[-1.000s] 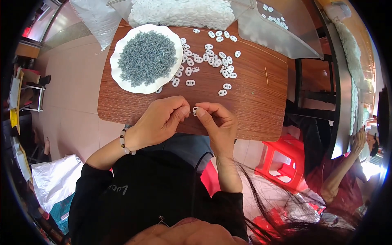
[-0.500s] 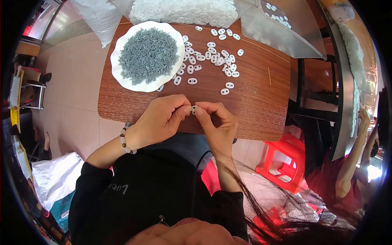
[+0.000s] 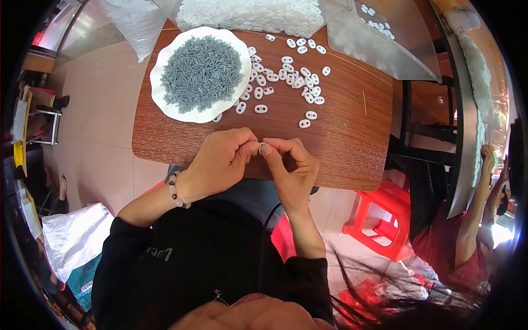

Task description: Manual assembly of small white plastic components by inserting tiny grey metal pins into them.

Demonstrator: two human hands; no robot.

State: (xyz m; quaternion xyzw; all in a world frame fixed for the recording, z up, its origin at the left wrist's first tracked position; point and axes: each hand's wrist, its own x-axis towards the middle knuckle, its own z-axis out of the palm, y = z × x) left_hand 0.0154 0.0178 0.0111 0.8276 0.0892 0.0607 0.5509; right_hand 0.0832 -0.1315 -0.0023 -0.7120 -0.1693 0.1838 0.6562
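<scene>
Above the near edge of the brown wooden table (image 3: 352, 137), my two hands meet fingertip to fingertip. A small white two-hole plastic piece (image 3: 261, 147) is pinched between them, mostly covered by the fingers. My left hand (image 3: 223, 157) is closed, thumb and forefinger at the piece's left side. From the right, my right hand (image 3: 294, 165) pinches it the same way. Beyond my left hand stands a white scalloped plate (image 3: 157, 91) heaped with small grey-blue springs (image 3: 202, 74). Many loose white two-hole pieces (image 3: 260, 109) lie right of the plate.
A clear bin of white pieces (image 3: 250, 15) stands at the table's far edge, with a translucent tray (image 3: 379, 52) at the far right. A white sack (image 3: 129, 25) is at the far left. A red stool (image 3: 379, 220) and another person's arm (image 3: 473, 225) are at right.
My hands stay together in nearly the same place. The white piece between the fingertips has turned slightly and shows less. The whole view has shifted a little.
</scene>
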